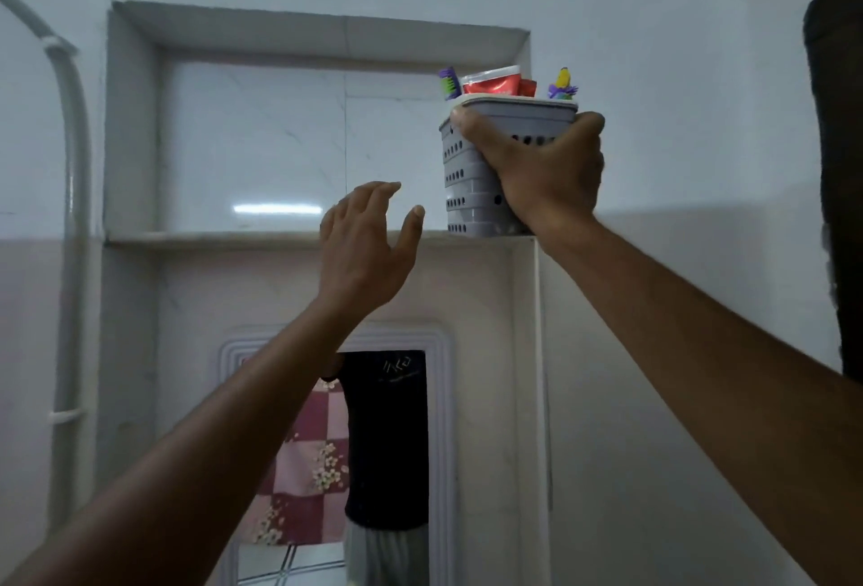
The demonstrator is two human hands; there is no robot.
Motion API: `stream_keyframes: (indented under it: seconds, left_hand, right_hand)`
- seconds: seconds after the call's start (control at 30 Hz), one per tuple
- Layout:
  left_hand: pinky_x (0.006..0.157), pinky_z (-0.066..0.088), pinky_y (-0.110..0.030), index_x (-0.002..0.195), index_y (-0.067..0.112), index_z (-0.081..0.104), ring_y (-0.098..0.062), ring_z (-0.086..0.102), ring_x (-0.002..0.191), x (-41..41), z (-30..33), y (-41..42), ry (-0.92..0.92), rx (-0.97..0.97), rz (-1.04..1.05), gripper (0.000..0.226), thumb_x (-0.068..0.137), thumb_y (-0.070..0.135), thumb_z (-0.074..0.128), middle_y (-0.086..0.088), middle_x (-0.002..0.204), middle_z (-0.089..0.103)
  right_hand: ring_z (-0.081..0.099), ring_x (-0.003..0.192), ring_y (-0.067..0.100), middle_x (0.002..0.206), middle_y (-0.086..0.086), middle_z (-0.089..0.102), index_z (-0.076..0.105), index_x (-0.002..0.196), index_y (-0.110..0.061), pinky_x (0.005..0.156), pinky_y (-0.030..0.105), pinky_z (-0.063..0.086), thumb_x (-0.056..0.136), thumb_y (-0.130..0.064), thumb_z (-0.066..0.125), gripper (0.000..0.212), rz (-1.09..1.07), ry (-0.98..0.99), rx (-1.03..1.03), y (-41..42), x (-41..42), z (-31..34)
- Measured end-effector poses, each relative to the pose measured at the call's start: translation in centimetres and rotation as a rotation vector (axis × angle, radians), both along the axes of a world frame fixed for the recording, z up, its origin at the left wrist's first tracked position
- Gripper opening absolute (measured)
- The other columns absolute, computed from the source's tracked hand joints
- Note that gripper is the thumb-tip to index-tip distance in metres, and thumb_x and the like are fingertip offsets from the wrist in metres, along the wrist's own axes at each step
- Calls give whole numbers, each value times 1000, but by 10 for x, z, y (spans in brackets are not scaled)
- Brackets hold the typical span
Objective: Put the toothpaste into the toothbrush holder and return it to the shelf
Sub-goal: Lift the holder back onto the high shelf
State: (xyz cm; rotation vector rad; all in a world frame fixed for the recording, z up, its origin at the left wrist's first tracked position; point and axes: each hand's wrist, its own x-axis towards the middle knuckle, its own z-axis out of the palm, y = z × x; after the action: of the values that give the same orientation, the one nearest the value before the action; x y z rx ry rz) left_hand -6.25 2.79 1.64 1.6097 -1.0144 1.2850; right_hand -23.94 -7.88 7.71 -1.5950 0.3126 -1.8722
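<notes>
A grey perforated toothbrush holder [467, 183] stands at the right end of the recessed shelf [224, 237], its base touching or just above the ledge. A red toothpaste tube [494, 81] sticks out of its top, between a purple toothbrush [450, 81] and a yellow-and-purple toothbrush [562, 85]. My right hand [541, 165] is shut on the holder's upper front and right side. My left hand [369, 244] hovers open to the left of the holder, in front of the ledge, fingers spread, touching nothing.
The shelf is a marble-lined wall niche [299, 146]. A white-framed mirror [373, 468] hangs below it and reflects a person. A grey pipe [74, 193] runs down the left wall. A dark object [840, 165] fills the right edge.
</notes>
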Motion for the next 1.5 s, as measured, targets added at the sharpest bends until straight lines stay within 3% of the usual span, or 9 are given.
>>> stream_keyframes:
  seconds: [0.17,0.3,0.43,0.6,0.73,0.9,1.1,1.37,1.5]
  left_hand:
    - [133,-4,-56,162,34,42,-24,17,166,38,0,-28,219,191,81,69,106,72,31,-1,173,37]
    - [127,-23,-52,165,40,35,-24,-9,168,48,-9,-36,209,252,140,67,107,71,27,-2,179,18]
    - [126,-25,-51,165,42,33,-23,-12,167,50,-7,-42,228,235,148,63,108,69,26,-2,179,14]
    - [127,-25,-51,164,42,36,-22,-10,167,53,-12,-46,202,190,170,63,108,69,27,0,178,16]
    - [127,-23,-50,163,42,37,-22,-7,168,56,-13,-49,169,165,192,64,108,70,26,1,178,18]
    - [131,-17,-52,161,41,41,-23,0,168,59,-18,-50,130,131,215,62,108,70,27,2,176,26]
    - [131,-17,-51,161,41,41,-22,5,168,60,-19,-49,110,127,231,62,108,70,27,3,175,29]
    - [130,-15,-51,161,39,42,-24,12,166,60,-21,-46,91,141,250,63,108,68,29,2,173,33]
    - [131,-13,-52,161,38,43,-24,15,166,61,-21,-45,84,151,249,63,108,68,29,2,171,36]
  right_hand:
    - [56,129,24,126,-4,58,49,131,-19,98,47,60,52,-93,84,114,-76,25,1,-18,35,13]
    - [54,130,24,130,-2,59,50,133,-16,92,40,53,57,-90,86,112,-102,24,-6,-34,58,14]
    - [53,134,26,137,2,62,52,137,-13,86,34,42,60,-91,85,115,-117,17,4,-45,70,22]
    - [54,138,28,147,7,58,44,150,-12,101,46,59,67,-92,81,121,-130,77,-14,-61,92,19]
    - [45,152,40,169,16,38,11,174,-9,112,54,53,79,-92,70,139,-168,165,-54,-66,103,17]
    - [31,162,46,180,22,15,-8,177,-21,126,63,38,96,-87,51,120,-287,304,-160,-74,121,3]
    - [8,169,46,182,26,-4,-22,174,-29,134,61,11,107,-81,26,98,-325,502,-145,-76,134,-17]
    - [12,166,48,179,31,-3,-29,172,-26,133,62,8,109,-78,22,97,-386,607,-145,-71,143,-22]
    - [34,154,50,174,33,13,-13,177,-23,127,59,26,107,-77,37,102,-455,545,-185,-73,134,-19]
